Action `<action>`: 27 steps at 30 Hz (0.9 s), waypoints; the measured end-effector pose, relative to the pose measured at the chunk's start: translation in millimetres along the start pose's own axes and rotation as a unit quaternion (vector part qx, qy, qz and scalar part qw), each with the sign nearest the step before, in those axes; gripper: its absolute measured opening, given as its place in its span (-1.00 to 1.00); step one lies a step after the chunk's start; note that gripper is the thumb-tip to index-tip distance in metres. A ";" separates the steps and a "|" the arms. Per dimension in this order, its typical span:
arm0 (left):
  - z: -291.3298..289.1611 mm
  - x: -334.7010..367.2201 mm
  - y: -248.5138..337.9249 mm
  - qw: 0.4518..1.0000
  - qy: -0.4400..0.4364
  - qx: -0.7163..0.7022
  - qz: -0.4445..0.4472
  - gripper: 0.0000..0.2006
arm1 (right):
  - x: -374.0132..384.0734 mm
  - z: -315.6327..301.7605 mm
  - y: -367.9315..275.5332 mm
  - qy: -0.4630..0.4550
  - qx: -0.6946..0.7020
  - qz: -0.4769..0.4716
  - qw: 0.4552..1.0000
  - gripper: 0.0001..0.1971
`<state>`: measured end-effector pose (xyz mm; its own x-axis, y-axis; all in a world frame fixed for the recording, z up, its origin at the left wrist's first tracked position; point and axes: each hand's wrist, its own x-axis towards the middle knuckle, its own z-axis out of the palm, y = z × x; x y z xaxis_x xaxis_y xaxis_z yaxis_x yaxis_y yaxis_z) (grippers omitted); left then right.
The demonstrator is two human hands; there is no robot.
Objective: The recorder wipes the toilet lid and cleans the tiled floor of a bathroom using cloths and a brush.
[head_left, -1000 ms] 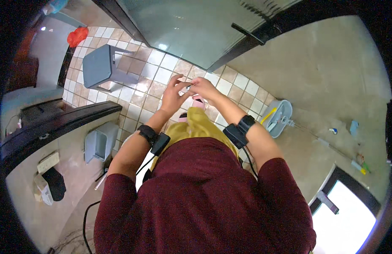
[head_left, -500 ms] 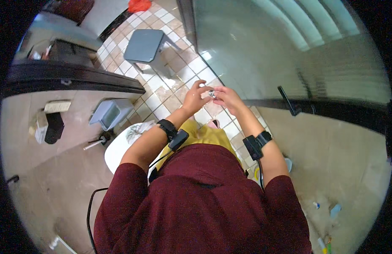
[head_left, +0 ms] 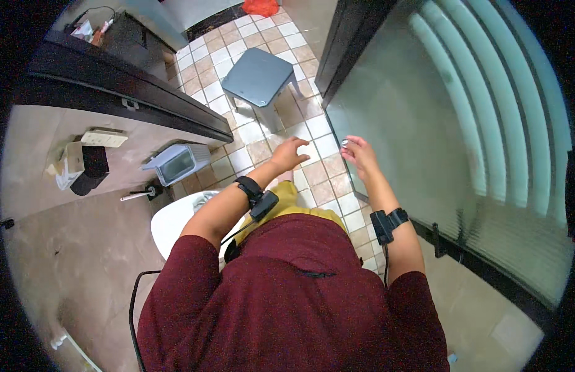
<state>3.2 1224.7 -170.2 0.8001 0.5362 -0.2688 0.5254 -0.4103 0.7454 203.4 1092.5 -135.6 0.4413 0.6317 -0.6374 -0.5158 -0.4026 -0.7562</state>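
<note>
My right hand [head_left: 361, 155] is closed in a pinch at the fingertips on a small shiny silvery object [head_left: 344, 143], too small for me to name its kind. It is raised over the tiled floor, beside the edge of the frosted glass door [head_left: 399, 136]. My left hand [head_left: 289, 155] hangs in the air to the left of it, with nothing seen in it. Its fingers are curved and the thumb stands apart from them. A gap of bare tiles [head_left: 328, 146] shows between the two hands. Each forearm wears a black strap with a small box.
A grey stool [head_left: 258, 75] stands ahead on the floor. To the left are a dark door frame [head_left: 145, 102], a grey-blue bin [head_left: 178, 164], a toilet brush [head_left: 152, 190] and a white toilet [head_left: 169, 226]. A red bag [head_left: 261, 7] lies at the far end.
My hands were together at the small silvery object; now they are apart, the right one having carried it rightward. The view has turned, and the glass door's ribbed panes show more.
</note>
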 end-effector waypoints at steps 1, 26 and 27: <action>-10.7 4.3 -12.7 1.000 -0.008 0.015 -0.016 -0.61 | 7.2 1.6 -4.0 -0.003 -0.003 0.001 1.000 -0.70; -176.1 155.2 -130.6 0.982 0.116 0.032 -0.149 -0.75 | 215.9 72.1 -126.2 -0.025 0.027 0.002 0.999 -0.74; -182.2 162.4 -130.1 0.981 0.122 0.031 -0.151 -0.75 | 223.3 76.6 -132.9 -0.034 0.024 0.007 0.999 -0.74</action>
<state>12.0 1499.5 -199.6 0.5170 0.7971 -0.3122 0.7503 -0.2463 0.6135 314.3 1337.9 -166.1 0.3844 0.6699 -0.6352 -0.5562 -0.3811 -0.7385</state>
